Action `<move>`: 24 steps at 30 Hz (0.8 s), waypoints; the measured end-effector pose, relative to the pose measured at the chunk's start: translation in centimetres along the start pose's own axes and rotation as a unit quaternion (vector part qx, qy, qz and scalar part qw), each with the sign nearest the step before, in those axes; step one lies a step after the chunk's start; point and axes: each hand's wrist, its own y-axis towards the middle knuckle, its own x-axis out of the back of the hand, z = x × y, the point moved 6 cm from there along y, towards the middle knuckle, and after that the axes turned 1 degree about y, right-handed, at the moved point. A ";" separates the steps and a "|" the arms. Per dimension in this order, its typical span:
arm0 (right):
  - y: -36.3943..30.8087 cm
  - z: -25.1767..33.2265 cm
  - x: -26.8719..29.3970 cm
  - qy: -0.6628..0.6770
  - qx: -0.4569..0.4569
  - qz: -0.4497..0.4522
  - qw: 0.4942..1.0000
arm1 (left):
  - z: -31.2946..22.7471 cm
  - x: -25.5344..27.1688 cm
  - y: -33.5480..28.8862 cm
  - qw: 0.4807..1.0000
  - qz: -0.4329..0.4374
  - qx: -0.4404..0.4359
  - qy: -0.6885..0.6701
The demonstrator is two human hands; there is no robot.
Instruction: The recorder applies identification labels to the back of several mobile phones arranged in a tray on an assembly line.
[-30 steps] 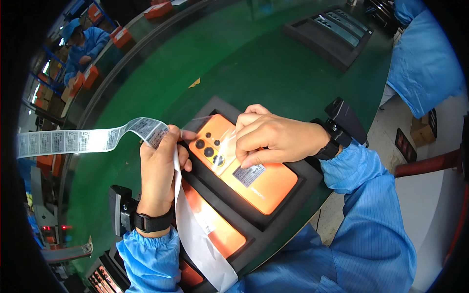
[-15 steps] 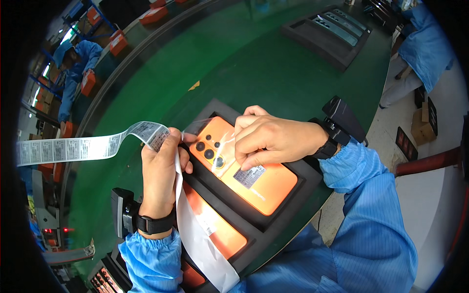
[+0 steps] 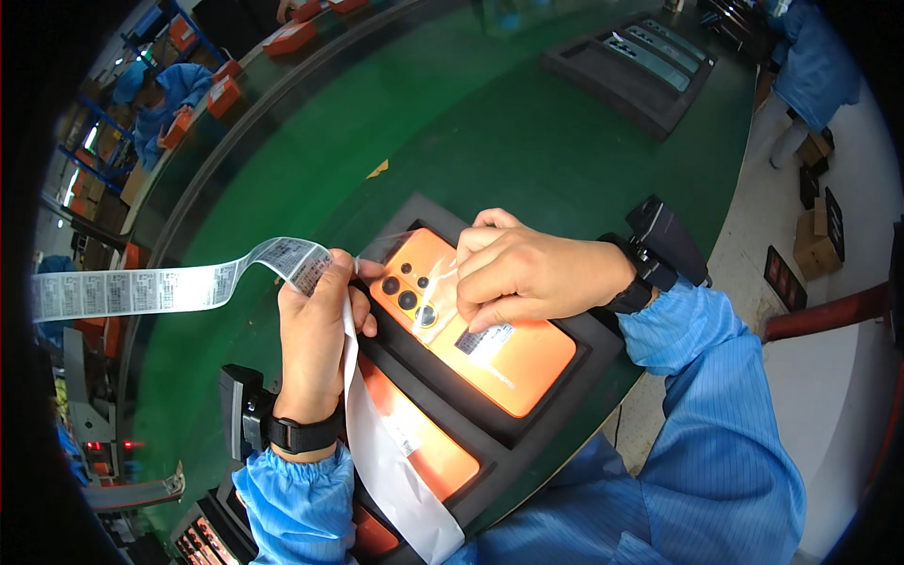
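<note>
An orange phone (image 3: 524, 381) lies back up in a slot of the black foam tray (image 3: 603, 341), its round camera lenses towards the far left. Thumb and fingers of my right hand (image 3: 527, 268) are pinched together at the edge of a small printed label (image 3: 482, 345) on the phone's back. What is between those fingertips is hidden. Clear film (image 3: 435, 282) covers the lens end of the phone, reaching towards both hands. My left hand (image 3: 315, 320) is closed round a strip of printed labels (image 3: 169, 290), whose white backing paper (image 3: 391, 480) hangs down across a second orange phone (image 3: 443, 463).
A dark foam tray (image 3: 603, 80) with several teal phones stands at the far right of the green table (image 3: 452, 160). Orange boxes (image 3: 223, 96) line the far left side, near a person in blue (image 3: 174, 94). Another person (image 3: 819, 66) stands at the right, near cardboard boxes (image 3: 815, 247).
Both my hands have shifted very slightly to the right, keeping their grip. Glare has spread over the label on the phone. The people at left and right have changed posture.
</note>
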 end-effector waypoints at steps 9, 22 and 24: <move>0.3 2.6 -0.1 -0.186 0.023 -0.024 0.982 | 0.1 0.5 -0.1 1.000 0.010 -0.003 -0.004; 0.0 2.3 -1.1 -0.371 -0.040 -0.024 0.927 | 0.2 0.8 -0.1 1.000 0.015 -0.001 -0.013; 0.2 2.7 -0.4 -0.328 -0.057 -0.041 0.942 | 0.4 1.0 -0.1 1.000 0.015 -0.001 -0.015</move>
